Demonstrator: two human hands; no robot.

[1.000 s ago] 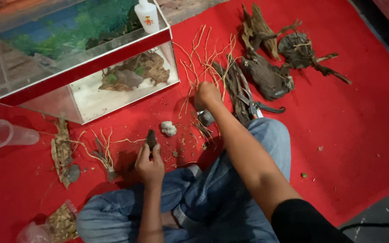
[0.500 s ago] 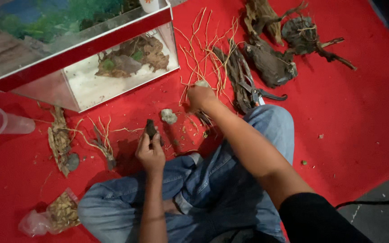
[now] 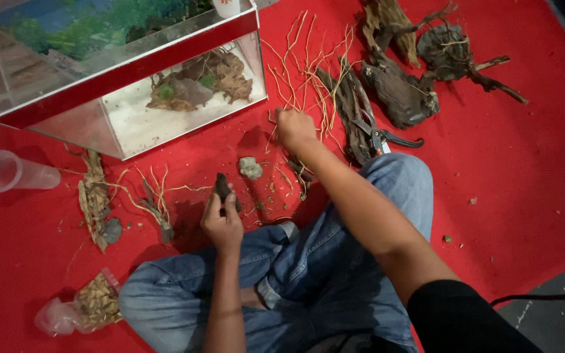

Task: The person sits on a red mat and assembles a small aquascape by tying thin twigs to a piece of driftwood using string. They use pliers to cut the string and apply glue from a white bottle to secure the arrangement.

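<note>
Left hand (image 3: 222, 222) grip clamped on dark stone (image 3: 223, 186), held above red carpet (image 3: 524, 196). Right hand (image 3: 294, 127) grip closed on thin roots (image 3: 308, 72). Pale stone (image 3: 250, 167) between grips. Single root best separated, pulled gently; tangle snaps easily.

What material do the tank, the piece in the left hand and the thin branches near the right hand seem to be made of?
The tank looks like clear glass: see-through walls, red rim. The piece in the left hand looks like dark, rough stone or wood; unclear which. The thin branches by the right hand look like dry, pale, matte wood.
</note>
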